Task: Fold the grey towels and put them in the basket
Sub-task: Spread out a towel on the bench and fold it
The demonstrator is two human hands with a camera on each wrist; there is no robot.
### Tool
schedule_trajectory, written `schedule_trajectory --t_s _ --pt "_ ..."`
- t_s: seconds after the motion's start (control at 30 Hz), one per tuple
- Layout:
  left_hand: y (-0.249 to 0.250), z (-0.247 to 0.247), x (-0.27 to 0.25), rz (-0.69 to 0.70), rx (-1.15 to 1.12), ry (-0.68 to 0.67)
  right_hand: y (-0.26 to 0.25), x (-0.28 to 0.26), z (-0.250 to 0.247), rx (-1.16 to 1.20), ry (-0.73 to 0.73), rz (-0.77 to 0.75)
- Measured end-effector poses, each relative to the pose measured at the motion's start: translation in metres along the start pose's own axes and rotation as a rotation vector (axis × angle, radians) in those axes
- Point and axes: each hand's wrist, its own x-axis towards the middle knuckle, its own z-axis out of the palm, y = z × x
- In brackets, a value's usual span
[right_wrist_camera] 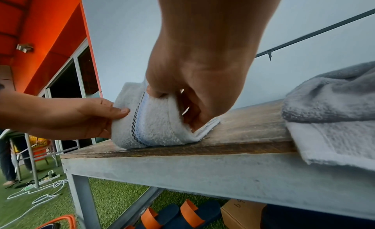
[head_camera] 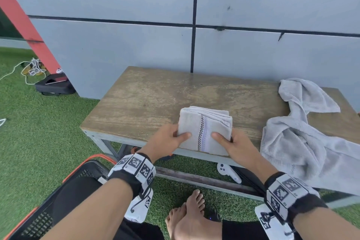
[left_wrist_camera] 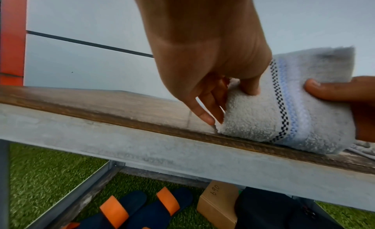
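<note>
A folded grey towel [head_camera: 204,128] with a checked stripe lies at the front edge of the wooden bench [head_camera: 155,95]. My left hand [head_camera: 171,138] pinches its left side, thumb on top and fingers underneath. My right hand [head_camera: 231,142] pinches its right side the same way. In the left wrist view the folded towel [left_wrist_camera: 284,107] is slightly raised at its far end, my left hand [left_wrist_camera: 215,81] gripping it. The right wrist view shows my right hand [right_wrist_camera: 182,104] curled round the towel [right_wrist_camera: 150,125]. A black basket [head_camera: 64,191] with an orange rim sits low on the left, by my knee.
A crumpled grey towel [head_camera: 303,132] lies on the bench's right end and hangs over its front edge. Under the bench are sandals [left_wrist_camera: 142,206], a cardboard box [left_wrist_camera: 219,202] and a white controller [head_camera: 228,171]. My bare feet [head_camera: 191,216] rest on artificial grass. A grey wall stands behind.
</note>
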Motion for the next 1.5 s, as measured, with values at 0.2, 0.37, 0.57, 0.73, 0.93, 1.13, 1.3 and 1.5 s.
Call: schedule_trajectory --t_s 0.2,0.37,0.57,0.73,0.93,1.13,1.3,1.5 --pt "-0.005 0.008 0.023 -0.072 -0.030 0.116 -0.009 0.014 -0.001 0.014 0.040 0.074" --pt "-0.003 0.020 0.051 -0.079 0.135 0.213 -0.007 0.030 0.000 -0.066 0.058 0.150" --pt "0.000 0.033 0.067 -0.139 0.333 0.260 -0.001 0.042 0.003 -0.080 0.170 0.281" --pt "-0.002 0.039 0.073 -0.139 0.423 0.295 0.003 0.044 0.005 -0.107 0.237 0.341" --pt "0.000 0.040 0.080 -0.167 0.414 0.307 0.004 0.049 0.005 -0.026 0.265 0.364" --pt "0.008 0.037 0.088 -0.133 0.480 0.318 0.006 0.052 0.004 0.001 0.276 0.410" --pt "0.010 0.040 0.089 -0.204 0.536 0.335 0.004 0.053 0.004 -0.016 0.279 0.422" --pt "0.011 0.035 0.090 -0.200 0.421 0.321 0.001 0.052 0.001 0.040 0.287 0.454"
